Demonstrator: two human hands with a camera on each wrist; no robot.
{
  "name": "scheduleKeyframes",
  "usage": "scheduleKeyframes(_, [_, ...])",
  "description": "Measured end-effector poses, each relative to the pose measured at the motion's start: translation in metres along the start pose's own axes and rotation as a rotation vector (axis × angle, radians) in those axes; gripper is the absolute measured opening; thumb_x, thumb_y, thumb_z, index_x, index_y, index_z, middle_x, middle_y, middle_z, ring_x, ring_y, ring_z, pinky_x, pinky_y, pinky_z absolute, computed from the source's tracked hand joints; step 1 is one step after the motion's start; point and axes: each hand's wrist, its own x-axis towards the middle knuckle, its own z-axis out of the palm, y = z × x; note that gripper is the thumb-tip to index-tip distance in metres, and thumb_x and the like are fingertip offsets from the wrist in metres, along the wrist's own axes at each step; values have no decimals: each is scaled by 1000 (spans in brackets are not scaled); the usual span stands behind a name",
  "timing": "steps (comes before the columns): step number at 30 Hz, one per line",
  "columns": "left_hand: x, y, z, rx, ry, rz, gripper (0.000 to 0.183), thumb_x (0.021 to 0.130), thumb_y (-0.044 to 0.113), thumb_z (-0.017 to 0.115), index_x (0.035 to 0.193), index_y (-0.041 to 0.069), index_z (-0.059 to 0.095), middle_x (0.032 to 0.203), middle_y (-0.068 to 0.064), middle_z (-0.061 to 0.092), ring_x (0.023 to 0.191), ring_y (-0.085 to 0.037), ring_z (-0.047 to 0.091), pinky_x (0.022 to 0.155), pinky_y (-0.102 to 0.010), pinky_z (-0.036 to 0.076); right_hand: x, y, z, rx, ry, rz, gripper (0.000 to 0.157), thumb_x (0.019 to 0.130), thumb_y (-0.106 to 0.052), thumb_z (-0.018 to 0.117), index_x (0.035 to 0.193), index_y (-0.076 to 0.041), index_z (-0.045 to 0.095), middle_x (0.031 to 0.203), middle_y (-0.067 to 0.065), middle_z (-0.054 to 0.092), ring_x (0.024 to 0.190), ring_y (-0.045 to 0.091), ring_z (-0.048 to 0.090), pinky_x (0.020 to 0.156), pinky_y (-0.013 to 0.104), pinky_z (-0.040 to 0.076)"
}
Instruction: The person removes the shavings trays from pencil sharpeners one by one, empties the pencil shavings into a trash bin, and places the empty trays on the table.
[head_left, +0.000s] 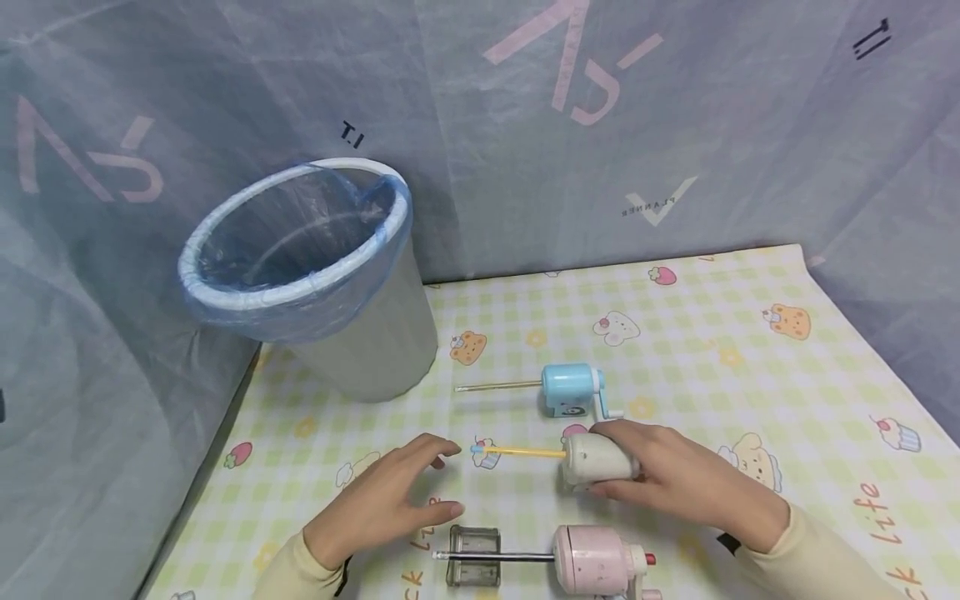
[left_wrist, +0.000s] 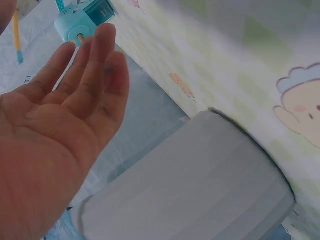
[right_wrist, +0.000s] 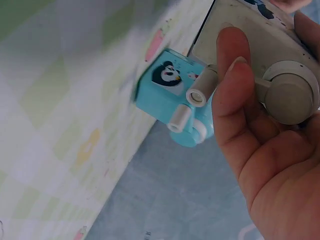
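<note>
My right hand [head_left: 686, 475] grips a white crank pencil sharpener [head_left: 600, 458], fingers over its top and thumb along its near side. A yellow pencil [head_left: 525, 452] with a blue end sticks out of the sharpener toward the left. In the right wrist view the sharpener's round crank hub [right_wrist: 290, 97] shows beside my curled fingers. My left hand [head_left: 390, 496] holds nothing; its thumb and fingers are spread apart, just left of the pencil's blue end. The left wrist view shows its open palm [left_wrist: 45, 135].
Behind is a blue sharpener [head_left: 567, 385] holding a thin pencil [head_left: 498, 386]. In front, a pink sharpener [head_left: 592, 560] holds a black pencil [head_left: 525, 557], which passes over a clear grey tray [head_left: 474, 582]. A lined grey bin [head_left: 375, 350] stands back left on the checked cloth [head_left: 697, 358].
</note>
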Motion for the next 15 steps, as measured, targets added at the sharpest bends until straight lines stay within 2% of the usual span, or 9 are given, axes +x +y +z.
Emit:
scheduleKeyframes(4, [4,3,2,5,-1,23,62,88,63,58,137,26,49,132,8,52,108,-13,58,80,-34,51,0,-3,-4,16,2,-9,45,87,-48,70,121,-24,54,91,-18,55,71,0,53,61,20,46])
scheduleKeyframes(12, [17,9,6,22,0,61,61,88,63,58,137,29,46,131,11,50,108,-10,57,80,-32,51,2,-2,-9,82,-5,-15,40,87,-44,71,119,-28,54,92,-18,58,74,3,55,63,22,48])
scheduleKeyframes(15, [21,11,6,29,6,82,55,88,60,61,133,32,47,127,11,52,105,-11,57,80,-32,50,2,-2,-9,104,-6,-12,40,87,-43,72,120,-30,54,94,-18,59,75,3,55,63,22,48])
